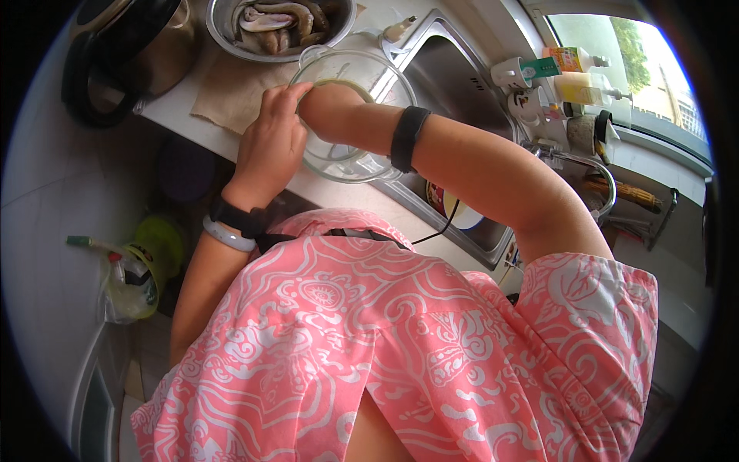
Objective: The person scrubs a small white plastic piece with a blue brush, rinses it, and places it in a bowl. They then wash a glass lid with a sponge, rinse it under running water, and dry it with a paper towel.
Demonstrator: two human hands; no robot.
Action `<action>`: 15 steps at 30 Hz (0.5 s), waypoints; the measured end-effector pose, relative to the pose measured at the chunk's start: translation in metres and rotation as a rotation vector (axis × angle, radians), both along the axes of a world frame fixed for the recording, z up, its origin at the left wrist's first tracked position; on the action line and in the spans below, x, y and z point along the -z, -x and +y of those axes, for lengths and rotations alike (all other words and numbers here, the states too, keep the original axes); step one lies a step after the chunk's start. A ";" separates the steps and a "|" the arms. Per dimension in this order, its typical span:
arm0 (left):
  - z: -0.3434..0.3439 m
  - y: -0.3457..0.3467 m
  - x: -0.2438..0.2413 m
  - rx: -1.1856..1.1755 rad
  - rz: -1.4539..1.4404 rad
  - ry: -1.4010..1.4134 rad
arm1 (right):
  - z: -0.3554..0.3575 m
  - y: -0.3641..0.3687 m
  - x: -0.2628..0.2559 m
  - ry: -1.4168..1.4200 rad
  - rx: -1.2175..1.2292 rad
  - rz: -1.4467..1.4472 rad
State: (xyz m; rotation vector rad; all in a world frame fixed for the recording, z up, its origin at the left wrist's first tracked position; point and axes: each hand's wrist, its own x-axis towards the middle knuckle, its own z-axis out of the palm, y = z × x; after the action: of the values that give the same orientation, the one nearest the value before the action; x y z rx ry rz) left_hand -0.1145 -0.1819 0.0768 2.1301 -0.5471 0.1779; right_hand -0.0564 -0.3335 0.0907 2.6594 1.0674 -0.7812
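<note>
A clear glass bowl (402, 86) with small side handles stands over the counter's edge by the sink, a smaller round rim visible within it. My left hand (272, 141) grips the bowl's left side, its fingertips close to my right hand. Reaching across from the right, my right hand (328, 112) is bent down inside the bowl. Its fingers are hidden, so what they touch does not show. Just beyond, a metal basin (218, 36) holds several pieces of raw fish or similar meat (277, 20).
A steel sink (447, 52) with a faucet (600, 173) lies to the right, a colourful container (436, 199) inside it. Mugs (508, 74) and pump bottles (583, 86) line the windowsill. A dark pot (135, 52) stands left, above a green bin (161, 248). Brown paper (231, 92) covers some counter.
</note>
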 end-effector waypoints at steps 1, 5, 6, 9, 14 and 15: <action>0.001 0.001 -0.001 -0.005 -0.001 -0.002 | 0.002 0.004 0.000 0.002 -0.019 -0.015; 0.000 0.003 -0.002 -0.004 0.030 -0.005 | -0.006 0.013 -0.004 0.049 -0.127 0.013; 0.001 0.003 -0.002 -0.009 0.037 -0.006 | -0.007 0.015 -0.006 0.084 -0.156 0.038; 0.003 0.003 -0.001 -0.009 0.028 -0.014 | -0.019 0.017 -0.010 0.142 -0.181 0.116; 0.001 0.001 0.003 0.011 0.042 -0.009 | -0.051 0.008 -0.013 0.193 -0.178 0.176; 0.002 0.001 0.004 0.006 0.043 -0.018 | -0.055 0.007 -0.011 0.219 -0.137 0.186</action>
State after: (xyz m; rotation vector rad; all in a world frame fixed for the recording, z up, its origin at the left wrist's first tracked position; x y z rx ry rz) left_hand -0.1153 -0.1804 0.0730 2.1445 -0.5316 0.1243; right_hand -0.0630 -0.3883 0.1021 2.3426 1.1210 -1.0657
